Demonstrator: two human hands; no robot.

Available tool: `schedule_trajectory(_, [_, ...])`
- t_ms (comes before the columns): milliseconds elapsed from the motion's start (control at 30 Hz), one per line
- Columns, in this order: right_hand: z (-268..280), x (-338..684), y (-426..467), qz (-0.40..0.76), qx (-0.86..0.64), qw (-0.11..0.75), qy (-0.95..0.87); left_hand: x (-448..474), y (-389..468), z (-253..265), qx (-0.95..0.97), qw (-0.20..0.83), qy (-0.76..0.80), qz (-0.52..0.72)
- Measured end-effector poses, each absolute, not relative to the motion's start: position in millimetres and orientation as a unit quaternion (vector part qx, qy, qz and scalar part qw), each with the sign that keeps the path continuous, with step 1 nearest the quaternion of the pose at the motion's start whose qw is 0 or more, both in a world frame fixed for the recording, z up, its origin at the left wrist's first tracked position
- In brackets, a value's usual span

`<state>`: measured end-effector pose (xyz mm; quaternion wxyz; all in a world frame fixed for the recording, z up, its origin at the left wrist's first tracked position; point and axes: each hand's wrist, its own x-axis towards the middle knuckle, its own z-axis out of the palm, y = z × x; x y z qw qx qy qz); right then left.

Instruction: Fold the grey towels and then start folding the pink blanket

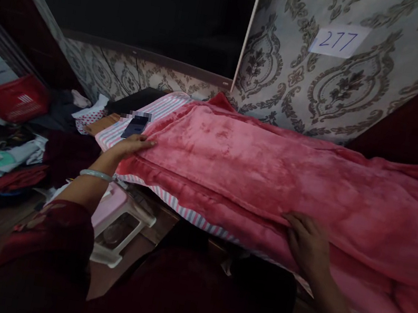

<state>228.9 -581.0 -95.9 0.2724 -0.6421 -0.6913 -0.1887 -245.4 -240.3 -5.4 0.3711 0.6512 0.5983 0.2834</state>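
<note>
A red plush blanket [241, 156] lies folded lengthwise, with its upper layer's near edge running along the front. Over the blanket's left end rests my left hand [134, 146], its fingers stretched out on the pile. My right hand [308, 245] is at the near edge of the upper layer, fingers bent and closed on the fabric; its thumb is mostly hidden. Beneath the blanket, a striped pink, white and grey sheet [165, 106] shows at the left end and along the front. A dark phone [136, 126] lies on the sheet just beyond my left hand.
A large dark television [150, 2] hangs over the patterned wall, beside a paper marked 277 [338, 40]. A pink and white plastic stool [122, 217] stands below the front edge. Piled clothes [11, 161] and a red basket [12, 97] lie to the left.
</note>
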Motion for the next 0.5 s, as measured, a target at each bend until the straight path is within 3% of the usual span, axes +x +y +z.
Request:
schedule_trajectory(133, [-92, 230, -584, -0.193, -0.641, 0.271, -0.692, -247, -247, -5, 0.663, 0.378, 0.587, 0.270])
schedule_trajectory(500, [-88, 222, -595, -0.158, -0.658, 0.254, -0.691, -235, -252, -3, 0.701, 0.207, 0.653, 0.197])
